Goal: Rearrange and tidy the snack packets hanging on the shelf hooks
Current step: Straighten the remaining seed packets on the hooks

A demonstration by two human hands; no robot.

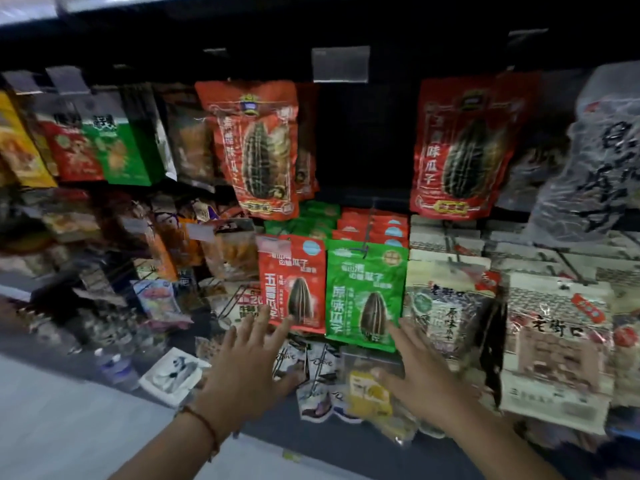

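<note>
Snack packets hang in rows on shelf hooks. A small red seed packet (292, 284) and a green seed packet (365, 292) hang side by side in the middle row. My left hand (246, 368) reaches up with fingers spread, its fingertips at the red packet's lower edge. My right hand (420, 375) is also spread, its fingertips at the green packet's lower right corner. Neither hand holds anything. Two large red seed packets (259, 147) (460, 147) hang in the upper row, with a dark empty gap between them.
Beige packets (446, 306) (554, 351) hang to the right, mixed snack packets (110, 140) to the left. Small white and yellow packets (322, 372) hang below my hands. A clear bagged item (602, 161) sits far right. A water bottle (116, 367) stands lower left by the pale floor.
</note>
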